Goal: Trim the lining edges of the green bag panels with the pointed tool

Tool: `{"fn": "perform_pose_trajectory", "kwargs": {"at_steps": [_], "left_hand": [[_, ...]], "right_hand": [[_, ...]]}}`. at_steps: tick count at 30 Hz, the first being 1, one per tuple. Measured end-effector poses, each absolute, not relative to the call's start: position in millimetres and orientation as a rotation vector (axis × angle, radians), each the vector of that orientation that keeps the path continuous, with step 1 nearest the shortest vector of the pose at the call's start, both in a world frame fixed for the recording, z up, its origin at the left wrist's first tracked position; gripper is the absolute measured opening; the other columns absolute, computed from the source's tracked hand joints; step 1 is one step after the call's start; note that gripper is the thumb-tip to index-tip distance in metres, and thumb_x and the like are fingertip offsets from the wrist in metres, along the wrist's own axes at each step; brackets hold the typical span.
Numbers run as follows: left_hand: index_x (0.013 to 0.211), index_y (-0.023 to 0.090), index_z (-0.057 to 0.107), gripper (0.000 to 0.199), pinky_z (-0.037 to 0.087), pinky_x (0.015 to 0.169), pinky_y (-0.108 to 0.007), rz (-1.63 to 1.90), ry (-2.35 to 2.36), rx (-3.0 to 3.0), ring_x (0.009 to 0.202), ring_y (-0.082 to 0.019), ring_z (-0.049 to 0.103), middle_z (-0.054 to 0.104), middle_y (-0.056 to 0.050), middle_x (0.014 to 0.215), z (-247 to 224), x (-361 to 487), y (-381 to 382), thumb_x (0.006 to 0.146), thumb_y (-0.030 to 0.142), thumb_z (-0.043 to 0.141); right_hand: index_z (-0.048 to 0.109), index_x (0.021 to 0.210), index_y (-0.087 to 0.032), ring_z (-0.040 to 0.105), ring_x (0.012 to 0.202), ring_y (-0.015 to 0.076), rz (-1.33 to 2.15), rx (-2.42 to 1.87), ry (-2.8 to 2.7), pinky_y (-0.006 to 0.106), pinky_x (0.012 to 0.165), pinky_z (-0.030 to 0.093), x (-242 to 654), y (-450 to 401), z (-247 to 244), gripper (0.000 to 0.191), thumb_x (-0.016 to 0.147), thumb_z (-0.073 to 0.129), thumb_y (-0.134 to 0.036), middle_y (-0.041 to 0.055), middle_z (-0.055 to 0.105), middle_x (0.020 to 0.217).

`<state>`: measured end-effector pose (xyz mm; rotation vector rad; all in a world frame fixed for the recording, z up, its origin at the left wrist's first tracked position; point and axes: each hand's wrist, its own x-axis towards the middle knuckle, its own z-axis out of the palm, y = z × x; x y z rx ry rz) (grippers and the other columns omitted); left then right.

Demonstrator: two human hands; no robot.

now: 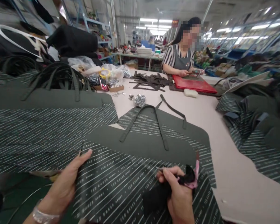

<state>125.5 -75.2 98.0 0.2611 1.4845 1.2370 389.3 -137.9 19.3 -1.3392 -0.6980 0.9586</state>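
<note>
Right hand (180, 189) pinches a pointed tool (160, 169) and black cloth (153, 199) over the printed fabric (116, 179) at the near side of the table (235, 177), while the left hand (67, 175), thumb on top, clasps its left edge, best held taut for control.

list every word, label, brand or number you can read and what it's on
"TED BAKER", repeated along the stripes of the dark panel between the hands; the smaller word after it is too blurred to read surely.
Too small or blurred: red hanging sign, apron mark.
</note>
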Motion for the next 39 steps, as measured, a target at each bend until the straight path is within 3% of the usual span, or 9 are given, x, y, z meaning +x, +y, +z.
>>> {"fn": "perform_pose_trajectory", "kwargs": {"at_steps": [3, 12, 19, 28, 39], "left_hand": [[0.08, 0.016, 0.069, 0.011, 0.065, 0.077, -0.041, 1.156, 1.412, 0.104, 0.077, -0.027, 0.077, 0.077, -0.006, 0.074, 83.2, 147.1, -84.1, 0.083, 0.007, 0.066], [0.086, 0.012, 0.073, 0.013, 0.064, 0.084, -0.045, 1.093, 1.233, -0.15, 0.084, -0.028, 0.077, 0.079, -0.011, 0.087, 77.6, 186.5, -79.3, 0.085, 0.005, 0.062], [0.087, 0.011, 0.075, 0.008, 0.064, 0.084, -0.04, 0.969, 1.172, -0.058, 0.083, -0.026, 0.076, 0.08, -0.011, 0.091, 67.2, 227.0, -67.8, 0.084, 0.011, 0.069], [0.091, 0.006, 0.076, 0.018, 0.061, 0.084, -0.036, 0.845, 1.224, -0.079, 0.09, -0.027, 0.075, 0.079, -0.015, 0.093, 54.4, 232.1, -62.6, 0.091, 0.019, 0.064], [0.107, 0.01, 0.077, 0.027, 0.057, 0.091, -0.038, 0.786, 1.077, -0.181, 0.099, -0.03, 0.073, 0.08, -0.012, 0.096, 46.7, 223.7, -72.8, 0.089, 0.027, 0.068]], "right_hand": [[0.065, 0.066, -0.02, 0.065, 0.071, 0.0192, 0.95, -1.415, -0.774, 0.032, 0.074, 0.047, 385.8, -131.6, 12.2, 0.031, 0.084, 0.074, -0.044, 0.0002, 0.068, 0.067], [0.067, 0.07, -0.02, 0.064, 0.071, 0.0195, 0.806, -1.553, -0.848, 0.034, 0.076, 0.044, 383.4, -103.6, 14.4, 0.032, 0.083, 0.074, -0.049, -0.0008, 0.067, 0.066], [0.065, 0.071, -0.021, 0.066, 0.074, 0.0196, 0.763, -1.6, -0.899, 0.034, 0.078, 0.045, 384.3, -107.4, 12.1, 0.031, 0.087, 0.07, -0.046, -0.0013, 0.067, 0.065], [0.064, 0.074, -0.02, 0.071, 0.068, 0.0176, 0.793, -1.6, -0.994, 0.027, 0.066, 0.056, 385.3, -104.2, 12.6, 0.025, 0.092, 0.066, -0.038, 0.0004, 0.07, 0.068], [0.066, 0.065, -0.02, 0.067, 0.056, 0.0134, 0.717, -1.577, -0.899, 0.02, 0.054, 0.055, 374.2, -96.3, 26.5, 0.024, 0.084, 0.072, -0.032, -0.0005, 0.067, 0.062]]}}
